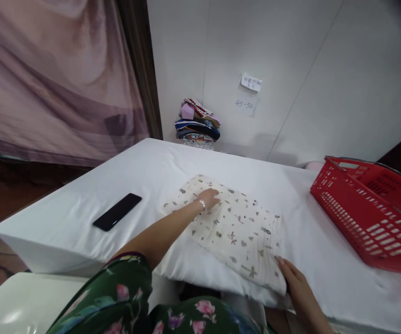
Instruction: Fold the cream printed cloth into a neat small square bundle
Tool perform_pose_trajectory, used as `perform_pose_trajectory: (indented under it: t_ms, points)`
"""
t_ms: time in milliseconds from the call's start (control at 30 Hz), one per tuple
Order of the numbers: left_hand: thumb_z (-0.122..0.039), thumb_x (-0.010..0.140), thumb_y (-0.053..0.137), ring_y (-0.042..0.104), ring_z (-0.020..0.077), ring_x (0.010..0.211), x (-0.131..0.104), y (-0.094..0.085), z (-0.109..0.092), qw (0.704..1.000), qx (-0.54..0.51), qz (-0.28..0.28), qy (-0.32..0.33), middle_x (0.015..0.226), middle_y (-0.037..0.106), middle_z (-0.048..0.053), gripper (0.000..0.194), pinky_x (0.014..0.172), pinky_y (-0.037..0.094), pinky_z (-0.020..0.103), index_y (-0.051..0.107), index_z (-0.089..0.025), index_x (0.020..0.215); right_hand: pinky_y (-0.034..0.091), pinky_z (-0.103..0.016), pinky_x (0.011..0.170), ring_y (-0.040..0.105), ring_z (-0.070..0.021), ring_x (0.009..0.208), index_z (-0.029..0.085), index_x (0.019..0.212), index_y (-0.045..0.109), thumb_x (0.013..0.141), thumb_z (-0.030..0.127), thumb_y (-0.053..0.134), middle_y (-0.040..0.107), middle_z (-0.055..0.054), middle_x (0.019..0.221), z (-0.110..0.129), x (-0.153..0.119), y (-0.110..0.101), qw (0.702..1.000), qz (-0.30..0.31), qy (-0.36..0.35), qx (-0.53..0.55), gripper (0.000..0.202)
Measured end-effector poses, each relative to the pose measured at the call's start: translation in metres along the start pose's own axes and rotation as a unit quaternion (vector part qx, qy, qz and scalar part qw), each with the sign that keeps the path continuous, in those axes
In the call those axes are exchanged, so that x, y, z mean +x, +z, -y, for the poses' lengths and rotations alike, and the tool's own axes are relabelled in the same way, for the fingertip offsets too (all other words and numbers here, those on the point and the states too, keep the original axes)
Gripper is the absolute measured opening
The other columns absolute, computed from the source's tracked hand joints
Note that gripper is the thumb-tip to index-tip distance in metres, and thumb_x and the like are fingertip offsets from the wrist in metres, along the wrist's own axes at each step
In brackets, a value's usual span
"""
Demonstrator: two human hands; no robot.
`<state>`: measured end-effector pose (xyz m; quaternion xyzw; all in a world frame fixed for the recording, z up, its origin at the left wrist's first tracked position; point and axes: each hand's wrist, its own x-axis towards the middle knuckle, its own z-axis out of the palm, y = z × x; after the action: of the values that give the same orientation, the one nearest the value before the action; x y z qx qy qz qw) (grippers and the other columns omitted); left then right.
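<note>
A cream cloth [242,232] printed with small grey and brown plant and animal-like motifs lies folded flat on the white-covered table. Reaching across its left half, my left hand [209,198], with a silver bracelet at the wrist, rests on top of the fabric with the fingers apart. At the cloth's right end my right hand [293,276] has its fingers closed on the edge near the front corner. Some of the right fingertips are hidden by the hand and the fabric.
A black phone [117,212] lies left of the cloth on the white table cover [82,204]. To the right stands a red plastic basket [371,218]. Folded clothes [197,124] are stacked by the wall behind. A white stool or chair [29,301] is at lower left.
</note>
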<state>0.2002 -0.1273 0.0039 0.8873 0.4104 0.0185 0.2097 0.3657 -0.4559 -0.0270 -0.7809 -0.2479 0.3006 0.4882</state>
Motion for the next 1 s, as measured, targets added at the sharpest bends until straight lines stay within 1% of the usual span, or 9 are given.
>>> perform_pose_trajectory:
  t_ms: [200, 367, 533, 600, 667, 700, 833, 900, 1000]
  points:
    - [-0.027, 0.081, 0.051, 0.057, 0.0259, 0.103, 0.013, 0.017, -0.038, 0.999, 0.041, 0.009, 0.005, 0.118, 0.055, 0.015, 0.029, 0.085, 0.044, 0.037, 0.06, -0.015, 0.105, 0.04, -0.025, 0.046, 0.047, -0.0135, 0.05, 0.018, 0.061, 0.06, 0.062, 0.054, 0.064, 0.053, 0.003, 0.051, 0.018, 0.032, 0.009, 0.998, -0.006, -0.054, -0.015, 0.036]
    - [-0.021, 0.08, 0.05, 0.059, 0.0228, 0.095, 0.016, -0.011, -0.039, 0.998, 0.042, -0.051, 0.015, 0.103, 0.061, 0.011, 0.018, 0.081, 0.045, 0.034, 0.066, -0.017, 0.088, 0.034, -0.022, 0.045, 0.04, -0.009, 0.048, 0.017, 0.068, 0.062, 0.064, 0.048, 0.068, 0.048, 0.006, 0.051, 0.04, 0.044, 0.005, 0.991, -0.048, -0.088, 0.089, 0.032]
    - [-0.028, 0.087, 0.039, 0.055, 0.0166, 0.096, -0.01, -0.083, -0.037, 0.976, 0.006, -0.213, 0.044, 0.106, 0.058, 0.004, 0.026, 0.082, 0.043, 0.029, 0.063, -0.021, 0.095, 0.044, -0.026, 0.061, 0.055, -0.0142, 0.068, 0.019, 0.078, 0.068, 0.061, 0.039, 0.074, 0.064, 0.001, 0.074, 0.065, 0.045, -0.017, 0.945, -0.178, -0.197, 0.189, 0.027]
    - [-0.029, 0.085, 0.044, 0.056, 0.0142, 0.088, -0.036, -0.104, -0.034, 0.921, -0.076, -0.371, 0.094, 0.094, 0.059, 0.003, 0.02, 0.077, 0.043, 0.026, 0.062, -0.02, 0.086, 0.046, -0.029, 0.066, 0.058, -0.0167, 0.073, 0.02, 0.079, 0.069, 0.062, 0.038, 0.074, 0.067, -0.001, 0.079, 0.072, 0.042, -0.022, 0.934, -0.181, -0.219, 0.217, 0.025]
    - [-0.029, 0.083, 0.049, 0.055, 0.0131, 0.079, -0.07, -0.112, -0.029, 0.883, -0.123, -0.428, 0.147, 0.084, 0.059, 0.002, 0.016, 0.073, 0.043, 0.026, 0.061, -0.019, 0.078, 0.048, -0.032, 0.069, 0.06, -0.0188, 0.076, 0.021, 0.079, 0.07, 0.063, 0.037, 0.073, 0.068, -0.002, 0.082, 0.075, 0.036, -0.023, 0.936, -0.146, -0.222, 0.232, 0.023]
    - [-0.027, 0.083, 0.05, 0.054, 0.0127, 0.076, -0.089, -0.111, -0.024, 0.883, -0.136, -0.413, 0.179, 0.078, 0.058, 0.001, 0.016, 0.071, 0.043, 0.026, 0.059, -0.019, 0.073, 0.049, -0.033, 0.069, 0.06, -0.0199, 0.077, 0.021, 0.078, 0.07, 0.062, 0.036, 0.074, 0.069, -0.003, 0.084, 0.074, 0.032, -0.023, 0.938, -0.126, -0.22, 0.237, 0.023]
    - [-0.025, 0.083, 0.049, 0.052, 0.0104, 0.067, -0.162, -0.085, 0.009, 0.944, -0.153, -0.166, 0.241, 0.07, 0.056, -0.001, 0.017, 0.064, 0.041, 0.023, 0.057, -0.019, 0.068, 0.05, -0.034, 0.066, 0.062, -0.022, 0.077, 0.022, 0.071, 0.071, 0.058, 0.034, 0.076, 0.069, -0.005, 0.087, 0.058, 0.013, -0.021, 0.957, -0.027, -0.153, 0.244, 0.019]
    - [-0.024, 0.08, 0.052, 0.052, 0.0095, 0.064, -0.189, -0.069, 0.033, 0.965, -0.153, -0.032, 0.209, 0.067, 0.055, -0.002, 0.017, 0.063, 0.04, 0.022, 0.057, -0.019, 0.065, 0.051, -0.034, 0.063, 0.061, -0.022, 0.072, 0.023, 0.066, 0.07, 0.057, 0.036, 0.076, 0.069, -0.004, 0.082, 0.045, 0.004, -0.018, 0.967, 0.033, -0.1, 0.23, 0.017]
    - [-0.023, 0.073, 0.057, 0.052, 0.01, 0.06, -0.214, -0.055, 0.061, 0.985, -0.129, 0.074, 0.09, 0.064, 0.057, -0.003, 0.011, 0.057, 0.039, 0.021, 0.059, -0.019, 0.063, 0.05, -0.033, 0.06, 0.06, -0.0216, 0.068, 0.022, 0.065, 0.069, 0.058, 0.041, 0.075, 0.067, -0.005, 0.078, 0.036, -0.007, -0.009, 0.977, 0.075, -0.079, 0.184, 0.021]
